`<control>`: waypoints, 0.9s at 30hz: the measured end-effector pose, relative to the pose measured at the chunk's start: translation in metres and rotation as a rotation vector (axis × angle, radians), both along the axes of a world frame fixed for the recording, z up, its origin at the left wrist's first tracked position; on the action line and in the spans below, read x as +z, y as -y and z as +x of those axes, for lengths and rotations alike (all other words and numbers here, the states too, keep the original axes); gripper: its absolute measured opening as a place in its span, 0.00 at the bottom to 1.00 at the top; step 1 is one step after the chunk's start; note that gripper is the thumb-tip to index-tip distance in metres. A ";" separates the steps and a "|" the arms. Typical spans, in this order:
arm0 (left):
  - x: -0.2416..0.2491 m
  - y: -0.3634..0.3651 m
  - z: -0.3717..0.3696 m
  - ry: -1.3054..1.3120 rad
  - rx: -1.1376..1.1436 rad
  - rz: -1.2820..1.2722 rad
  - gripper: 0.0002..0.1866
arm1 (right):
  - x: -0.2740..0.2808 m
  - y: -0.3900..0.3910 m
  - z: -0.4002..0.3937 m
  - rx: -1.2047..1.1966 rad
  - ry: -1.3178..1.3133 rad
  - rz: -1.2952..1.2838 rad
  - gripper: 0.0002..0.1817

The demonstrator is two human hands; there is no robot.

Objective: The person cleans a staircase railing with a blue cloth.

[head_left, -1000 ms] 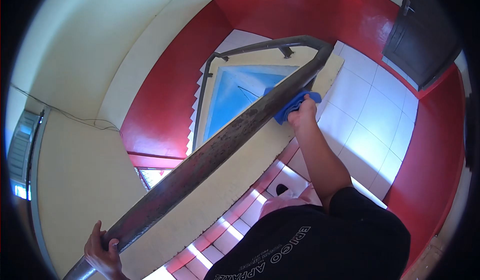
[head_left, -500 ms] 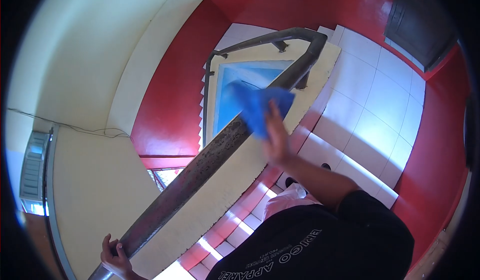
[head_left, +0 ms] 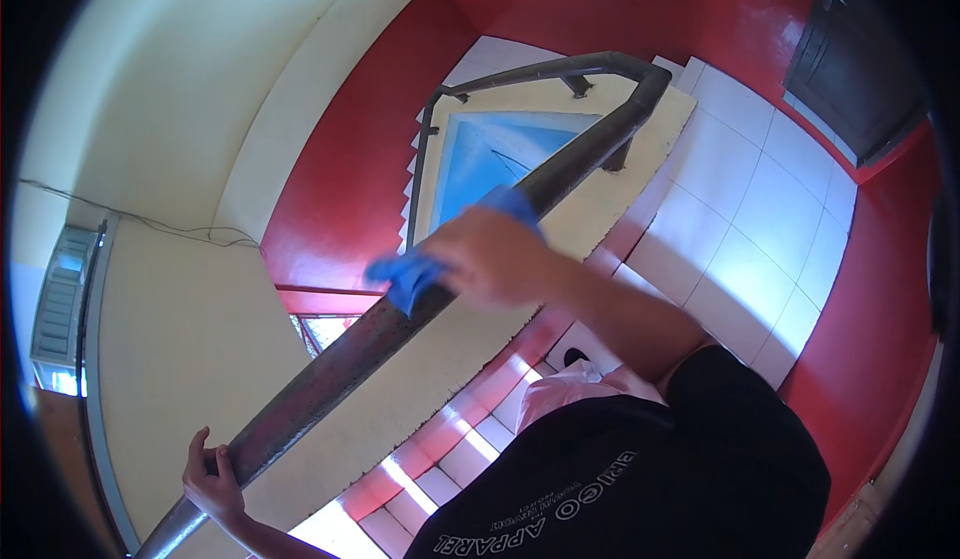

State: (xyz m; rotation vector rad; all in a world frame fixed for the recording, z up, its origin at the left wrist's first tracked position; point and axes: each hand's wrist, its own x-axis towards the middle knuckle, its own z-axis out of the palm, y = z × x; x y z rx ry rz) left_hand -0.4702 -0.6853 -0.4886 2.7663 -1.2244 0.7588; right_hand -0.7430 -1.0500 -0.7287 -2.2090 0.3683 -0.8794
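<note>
A dark, worn metal handrail runs diagonally across the view, from the lower left to the upper right. My right hand is wrapped over its middle, somewhat blurred, pressing a blue cloth onto the rail. Parts of the cloth stick out on both sides of the hand. Near the rail's lower end, my left hand rests against it, with the fingers bent around the upper side and slightly apart, holding no loose object.
Below the rail is a cream wall ledge. White tiled steps and a landing lie to the right, beside a red wall. A dark door stands at the upper right. A thin cable hangs at left.
My right hand and the blue cloth have moved down the rail to the left, and the cloth is now bunched against it. My left hand has shifted slightly left and up. The view has shifted a little.
</note>
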 end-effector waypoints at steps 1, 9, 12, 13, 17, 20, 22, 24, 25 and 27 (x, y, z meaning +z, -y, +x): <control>0.000 -0.001 0.001 -0.003 -0.005 -0.004 0.18 | 0.007 -0.018 0.006 0.075 0.157 -0.043 0.20; -0.005 -0.001 0.006 0.030 -0.059 -0.044 0.17 | -0.131 0.031 -0.054 -0.448 0.300 -0.174 0.31; -0.005 -0.003 0.009 0.042 -0.042 -0.026 0.17 | -0.151 0.030 -0.047 -0.648 0.414 0.008 0.36; -0.004 -0.004 0.009 0.050 -0.053 -0.020 0.17 | -0.150 0.027 -0.038 -0.678 0.465 0.019 0.37; -0.003 -0.001 0.008 0.048 -0.035 -0.032 0.16 | -0.108 -0.015 -0.039 -0.381 0.212 -0.192 0.35; -0.006 -0.006 0.016 0.072 -0.100 -0.033 0.14 | -0.152 0.045 -0.068 -0.415 0.230 -0.227 0.36; -0.006 -0.008 0.018 0.089 -0.130 -0.028 0.14 | -0.186 0.093 -0.087 -0.669 0.335 -0.145 0.36; -0.008 -0.007 0.017 0.097 -0.165 -0.036 0.14 | -0.199 0.124 -0.096 -0.901 0.416 0.339 0.33; -0.009 -0.008 0.017 0.096 -0.162 -0.037 0.14 | -0.197 0.118 -0.092 -0.917 0.369 0.302 0.33; -0.009 -0.007 0.016 0.095 -0.161 -0.058 0.14 | -0.181 0.104 -0.071 -0.951 0.286 0.208 0.33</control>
